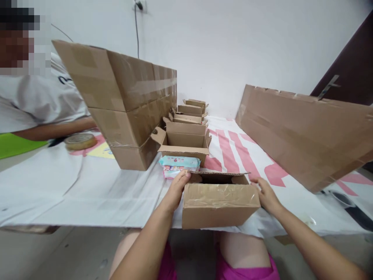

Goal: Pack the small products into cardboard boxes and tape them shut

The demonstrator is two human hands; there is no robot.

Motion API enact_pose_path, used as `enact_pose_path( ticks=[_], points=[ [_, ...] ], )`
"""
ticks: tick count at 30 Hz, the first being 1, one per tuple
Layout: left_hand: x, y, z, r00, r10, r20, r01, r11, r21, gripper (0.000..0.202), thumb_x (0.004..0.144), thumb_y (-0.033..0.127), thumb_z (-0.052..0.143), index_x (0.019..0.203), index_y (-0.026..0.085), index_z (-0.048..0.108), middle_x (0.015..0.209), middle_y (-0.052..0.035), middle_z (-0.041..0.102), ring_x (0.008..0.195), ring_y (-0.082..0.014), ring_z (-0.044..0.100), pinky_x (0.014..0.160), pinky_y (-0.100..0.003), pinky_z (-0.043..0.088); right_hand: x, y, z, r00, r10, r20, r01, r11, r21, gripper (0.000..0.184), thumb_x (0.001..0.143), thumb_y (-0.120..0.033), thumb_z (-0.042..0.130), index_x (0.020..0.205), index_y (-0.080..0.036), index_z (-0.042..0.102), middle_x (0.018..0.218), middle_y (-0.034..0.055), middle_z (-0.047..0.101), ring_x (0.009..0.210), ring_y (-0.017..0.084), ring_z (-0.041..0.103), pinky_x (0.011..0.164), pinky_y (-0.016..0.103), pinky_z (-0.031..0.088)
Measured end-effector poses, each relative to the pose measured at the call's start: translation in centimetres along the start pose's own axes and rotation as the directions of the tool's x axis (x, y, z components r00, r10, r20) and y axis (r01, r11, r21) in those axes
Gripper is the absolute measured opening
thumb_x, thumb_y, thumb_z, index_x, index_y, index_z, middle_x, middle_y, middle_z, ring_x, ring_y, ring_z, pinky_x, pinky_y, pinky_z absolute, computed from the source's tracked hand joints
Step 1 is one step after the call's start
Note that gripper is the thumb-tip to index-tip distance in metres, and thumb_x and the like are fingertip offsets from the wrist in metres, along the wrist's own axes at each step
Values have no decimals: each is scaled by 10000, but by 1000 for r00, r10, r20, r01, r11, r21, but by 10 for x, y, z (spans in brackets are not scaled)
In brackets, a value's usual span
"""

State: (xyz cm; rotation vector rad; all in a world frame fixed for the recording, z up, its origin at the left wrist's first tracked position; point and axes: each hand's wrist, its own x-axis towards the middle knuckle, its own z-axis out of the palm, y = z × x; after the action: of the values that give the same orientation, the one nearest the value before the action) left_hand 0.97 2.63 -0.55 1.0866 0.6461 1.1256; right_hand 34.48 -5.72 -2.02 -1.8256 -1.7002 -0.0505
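A small cardboard box (221, 206) sits at the table's front edge before me, its near side taped and its far flap standing up. My left hand (177, 191) grips the box's left side, with the thumb at the top corner by the flap. On the right side, my right hand (266, 194) holds the box near its upper corner, fingers bent; the fingertips are partly hidden. Just behind the box, close to my left hand, lies a soft blue and pink printed packet (180, 165). Past that stands an open cardboard box (186, 140) with its flaps up.
More open boxes (190, 110) line up towards the wall. Stacked taped cartons (131, 97) rise at left, and a large carton (303, 132) stands at right. A tape roll (81, 141) lies left, near another person's arm (58, 128). A dark tool (352, 206) rests at far right.
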Motion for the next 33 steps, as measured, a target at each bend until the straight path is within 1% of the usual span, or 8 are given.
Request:
enact_pose_path(
  ticks=[3,5,8,11,14,20,26,33],
  points=[
    [1,1,6,998,14,-66,-15,1000,-25,375,744,542,630,768,171,586,678,-6,590,656,-175,538,621,-272,400,15,-38,-27,950,-48,-308,120,968,219,204,917,-350,458,1000,-199,566,974,75,615,925,209,584,815,371,482],
    [2,3,9,995,-3,-100,-2,999,-51,373,719,533,649,748,167,585,644,1,573,628,-165,527,599,-265,395,19,-75,-42,916,-218,-337,308,920,243,142,915,-297,484,989,-211,570,957,71,609,921,203,585,820,365,482],
    [3,3,10,992,-29,-120,21,998,-67,356,682,502,680,716,164,576,619,14,565,588,-144,513,567,-250,380,17,-127,-50,858,-511,-45,506,829,236,163,912,-240,495,1054,-218,574,981,75,639,930,201,598,808,360,497],
    [5,1,8,992,-26,-126,18,998,-58,350,658,483,696,706,161,566,621,16,571,584,-142,517,564,-250,384,14,-158,-42,809,-566,162,550,824,132,262,912,-286,514,1157,-205,562,1084,104,643,1019,234,582,855,411,495],
    [7,-3,7,991,-29,-131,19,997,-77,381,644,504,700,707,159,552,632,9,582,586,-141,519,567,-254,391,12,-166,-30,818,-542,192,543,838,54,270,907,-319,530,1140,-196,585,1075,111,651,1015,252,583,859,438,491],
    [5,-4,7,985,24,-168,-41,994,-99,384,650,461,733,820,186,527,698,31,592,612,-123,534,606,-245,408,8,-162,-25,818,-568,89,559,822,107,164,902,-243,521,1036,-205,607,968,94,653,920,230,592,803,412,501],
    [0,2,10,930,228,-289,-259,963,-72,388,617,352,784,758,205,454,823,16,611,761,-135,581,760,-269,449,7,-162,-25,812,-571,122,563,821,92,224,909,-229,494,1109,-209,592,969,98,617,915,231,569,792,416,508],
    [-4,0,8,929,325,-176,-343,936,-78,260,680,302,763,696,193,528,992,-35,674,951,-202,615,917,-352,430,6,-161,-24,813,-570,122,557,821,126,168,905,-210,501,1042,-212,598,958,87,596,928,218,556,794,381,501]
  ],
)
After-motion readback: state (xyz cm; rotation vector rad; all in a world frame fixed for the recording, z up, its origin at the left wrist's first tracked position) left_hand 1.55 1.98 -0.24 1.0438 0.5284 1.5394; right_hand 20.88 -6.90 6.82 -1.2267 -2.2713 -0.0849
